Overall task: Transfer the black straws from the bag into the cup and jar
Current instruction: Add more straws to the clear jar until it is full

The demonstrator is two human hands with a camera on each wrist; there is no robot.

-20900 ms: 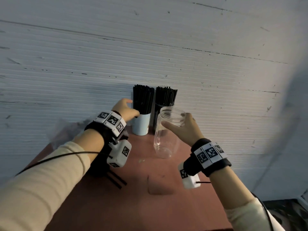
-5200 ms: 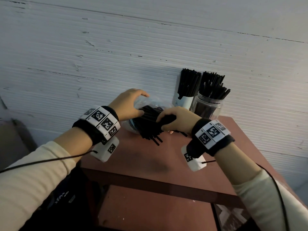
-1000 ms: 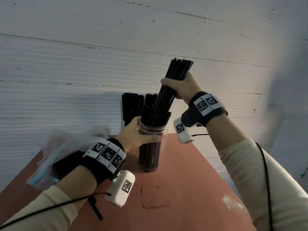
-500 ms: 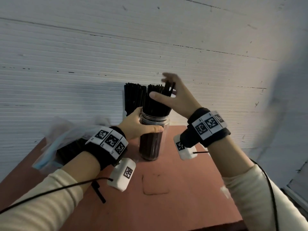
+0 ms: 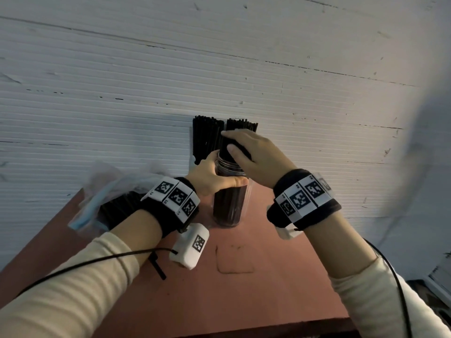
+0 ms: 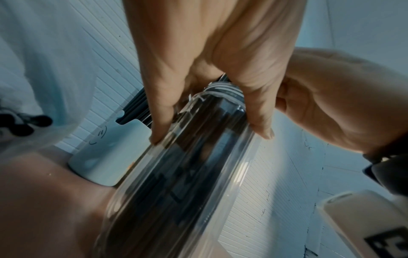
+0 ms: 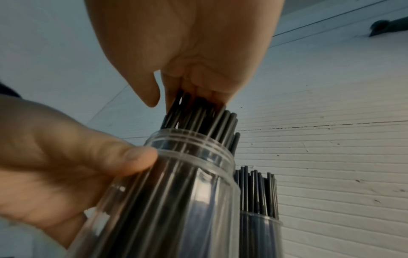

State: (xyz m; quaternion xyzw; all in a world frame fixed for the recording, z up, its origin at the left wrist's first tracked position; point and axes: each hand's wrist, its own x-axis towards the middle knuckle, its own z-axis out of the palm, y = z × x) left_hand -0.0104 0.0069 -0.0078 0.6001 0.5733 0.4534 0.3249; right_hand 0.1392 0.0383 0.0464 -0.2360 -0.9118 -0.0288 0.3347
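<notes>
Hands [image 5: 253, 157] seemingly pressing straws [image 7: 198, 113] into jar [image 5: 229, 203].

My left hand [image 5: 214, 178] reaches forward from the left, and its fingers and thumb are curled round the side of the jar [image 5: 229, 203], near the top. My thumb [image 5: 234, 182] lies across the front of it. My right hand [image 5: 253, 157] is just above, palm down, with its fingers [image 5: 234, 137] bent over the tops of the straws [image 7: 198, 118] that stick up there. Both my wrists wear black bands with white square tags. A small white box hangs under each wrist. My sleeves are cream. My two hands are very close together.
</notes>
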